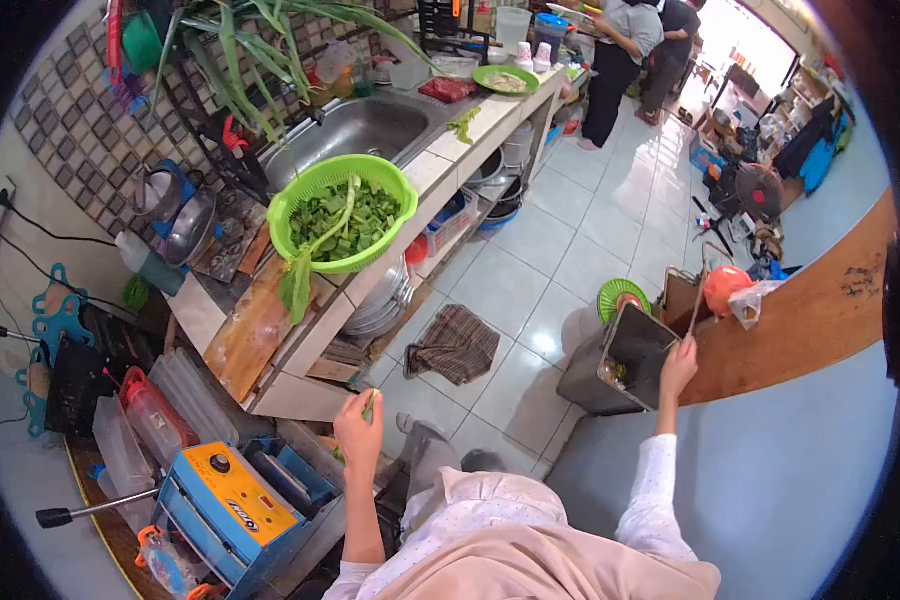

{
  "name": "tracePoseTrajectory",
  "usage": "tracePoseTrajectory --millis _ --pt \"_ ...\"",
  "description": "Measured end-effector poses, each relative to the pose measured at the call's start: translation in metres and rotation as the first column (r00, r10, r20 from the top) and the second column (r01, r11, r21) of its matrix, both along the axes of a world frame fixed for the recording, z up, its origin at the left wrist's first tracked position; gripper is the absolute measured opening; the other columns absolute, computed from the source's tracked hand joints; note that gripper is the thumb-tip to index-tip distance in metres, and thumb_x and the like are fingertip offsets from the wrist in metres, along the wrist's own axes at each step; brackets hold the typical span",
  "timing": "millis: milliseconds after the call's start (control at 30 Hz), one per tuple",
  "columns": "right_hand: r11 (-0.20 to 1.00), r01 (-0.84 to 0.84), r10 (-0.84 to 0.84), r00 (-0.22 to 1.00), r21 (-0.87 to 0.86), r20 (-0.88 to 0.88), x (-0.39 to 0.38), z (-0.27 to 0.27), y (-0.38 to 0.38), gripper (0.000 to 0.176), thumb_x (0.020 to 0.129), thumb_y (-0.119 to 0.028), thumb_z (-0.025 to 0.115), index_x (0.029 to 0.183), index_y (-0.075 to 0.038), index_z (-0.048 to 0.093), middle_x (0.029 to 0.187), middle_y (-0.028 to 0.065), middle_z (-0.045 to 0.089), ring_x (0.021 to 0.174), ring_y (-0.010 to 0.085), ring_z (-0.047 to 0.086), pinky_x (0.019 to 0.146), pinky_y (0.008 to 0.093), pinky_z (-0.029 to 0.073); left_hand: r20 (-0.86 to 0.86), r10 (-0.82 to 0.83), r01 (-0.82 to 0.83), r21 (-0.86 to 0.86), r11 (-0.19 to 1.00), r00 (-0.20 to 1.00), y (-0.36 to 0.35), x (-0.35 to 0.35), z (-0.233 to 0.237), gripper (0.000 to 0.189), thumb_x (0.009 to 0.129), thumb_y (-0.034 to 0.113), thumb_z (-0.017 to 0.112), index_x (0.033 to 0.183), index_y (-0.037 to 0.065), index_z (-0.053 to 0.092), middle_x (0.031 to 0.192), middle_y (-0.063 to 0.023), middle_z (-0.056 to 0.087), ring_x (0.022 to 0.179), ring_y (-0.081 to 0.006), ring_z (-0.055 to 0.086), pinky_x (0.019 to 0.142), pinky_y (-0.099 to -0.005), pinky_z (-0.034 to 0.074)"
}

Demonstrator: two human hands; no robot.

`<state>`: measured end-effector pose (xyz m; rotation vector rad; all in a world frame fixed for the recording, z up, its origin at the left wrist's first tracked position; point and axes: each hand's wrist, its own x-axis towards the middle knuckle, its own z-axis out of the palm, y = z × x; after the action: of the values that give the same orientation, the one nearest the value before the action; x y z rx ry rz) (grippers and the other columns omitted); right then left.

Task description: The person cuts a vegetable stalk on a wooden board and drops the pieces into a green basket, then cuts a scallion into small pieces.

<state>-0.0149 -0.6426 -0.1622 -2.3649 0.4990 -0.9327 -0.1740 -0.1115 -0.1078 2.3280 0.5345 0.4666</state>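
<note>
My left hand (358, 432) is closed on a small green vegetable piece (371, 404), below the end of the counter. On the right, my right hand (679, 366) is closed around the handle of a long thin tool (697, 310), probably a knife, which points up beside the grey bin (610, 375). Some scraps lie inside the bin. A bright green basket (403, 200) of cut leafy greens (345, 225) stands on the counter, with a long leafy stalk (300, 285) hanging over its rim. Next to it lies a wooden cutting board (245, 335).
Behind the basket is a metal sink (365, 130). A blue and yellow machine (230, 500) stands at lower left. A checked cloth (455, 345) lies on the tiled floor (555, 270). Two people (620, 50) stand at the far end. Clutter (760, 190) lines the right wall.
</note>
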Motion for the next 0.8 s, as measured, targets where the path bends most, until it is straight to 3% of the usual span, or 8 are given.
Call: tracePoseTrajectory --millis 133,267,400,500,567,633,700,800 --pt "0.996 -0.084 0.087 0.992 0.037 -0.095 -0.014 -0.036 0.074 0.018 0.089 -0.018 0.059 0.091 0.0 0.056 0.076 0.0234 0.062 0.071 0.0395 0.063 0.062 0.0459 0.046 0.012 0.065 -0.065 0.029 0.997 0.998 0.014 0.0 0.006 0.022 0.086 0.021 0.064 0.096 0.001 0.067 0.086 -0.0144 0.063 0.078 -0.0347 0.062 0.069 -0.0407 0.047" --pt "0.955 -0.28 0.291 0.949 0.096 -0.123 -0.007 -0.061 0.143 0.016 0.087 -0.016 0.06 0.093 -0.002 0.059 0.073 0.0202 0.062 0.068 0.0374 0.062 0.062 0.0433 0.046 0.062 0.13 -0.13 -0.013 0.991 0.99 0.032 0.003 0.008 0.023 0.086 0.021 0.064 0.096 0.0 0.067 0.086 -0.0146 0.063 0.078 -0.0348 0.062 0.068 -0.0406 0.047" --pt "0.884 -0.442 0.451 0.892 0.151 -0.029 0.027 -0.033 0.198 0.019 0.089 -0.017 0.06 0.091 0.001 0.057 0.069 0.0172 0.058 0.059 0.0265 0.057 0.058 0.0367 0.044 0.098 0.21 -0.214 0.025 0.977 0.973 0.049 0.004 0.018 0.024 0.085 0.02 0.064 0.097 0.0 0.067 0.086 -0.0152 0.063 0.077 -0.0347 0.062 0.068 -0.0404 0.048" --pt "0.783 -0.602 0.593 0.798 0.159 0.107 0.046 0.001 0.247 0.011 0.085 -0.011 0.06 0.092 -0.002 0.059 0.068 0.0164 0.059 0.057 0.0271 0.058 0.056 0.0368 0.045 0.138 0.286 -0.295 0.053 0.954 0.948 0.068 0.001 0.02 0.023 0.083 0.015 0.064 0.1 0.0 0.067 0.083 -0.016 0.062 0.074 -0.0347 0.061 0.066 -0.0402 0.048" --pt "0.706 -0.695 0.688 0.719 0.138 0.099 0.045 0.029 0.286 0.011 0.086 -0.01 0.059 0.092 -0.001 0.06 0.062 0.0101 0.053 0.051 0.0172 0.05 0.051 0.0319 0.041 0.092 0.31 -0.312 0.008 0.95 0.946 0.083 0.001 0.023 0.029 0.08 0.008 0.062 0.108 0.002 0.065 0.087 -0.0156 0.059 0.078 -0.0338 0.059 0.07 -0.0404 0.047" --pt "0.464 -0.784 0.847 0.528 0.414 0.051 0.038 0.043 0.326 0.011 0.087 -0.01 0.057 0.094 -0.002 0.061 0.059 0.002 0.047 0.051 0.0102 0.041 0.048 0.0276 0.035 0.149 0.315 -0.33 0.088 0.94 0.937 0.1 0.007 0.027 0.034 0.078 0.005 0.061 0.112 0.003 0.064 0.089 -0.015 0.057 0.081 -0.0327 0.058 0.072 -0.0397 0.046" --pt "0.219 -0.854 0.932 0.327 0.472 0.158 0.028 0.046 0.372 0.013 0.086 -0.009 0.057 0.097 -0.003 0.062 0.061 -0.0034 0.043 0.052 0.0051 0.035 0.048 0.0237 0.03 0.193 0.306 -0.34 0.175 0.924 0.932 0.117 0.012 0.032 0.039 0.077 0.001 0.06 0.116 0.005 0.063 0.091 -0.0145 0.056 0.084 -0.0317 0.058 0.073 -0.0391 0.046" --pt "-0.049 -0.745 0.99 0.051 0.666 0.129 -0.002 0.067 0.427 0.017 0.086 -0.009 0.058 0.102 -0.003 0.063 0.061 -0.0051 0.041 0.053 0.0039 0.032 0.048 0.0221 0.028 0.231 0.279 -0.339 0.281 0.898 0.932 0.138 0.029 0.042 0.046 0.075 -0.005 0.057 0.117 0.01 0.063 0.094 -0.0137 0.055 0.088 -0.0304 0.056 0.081 -0.0416 0.042"
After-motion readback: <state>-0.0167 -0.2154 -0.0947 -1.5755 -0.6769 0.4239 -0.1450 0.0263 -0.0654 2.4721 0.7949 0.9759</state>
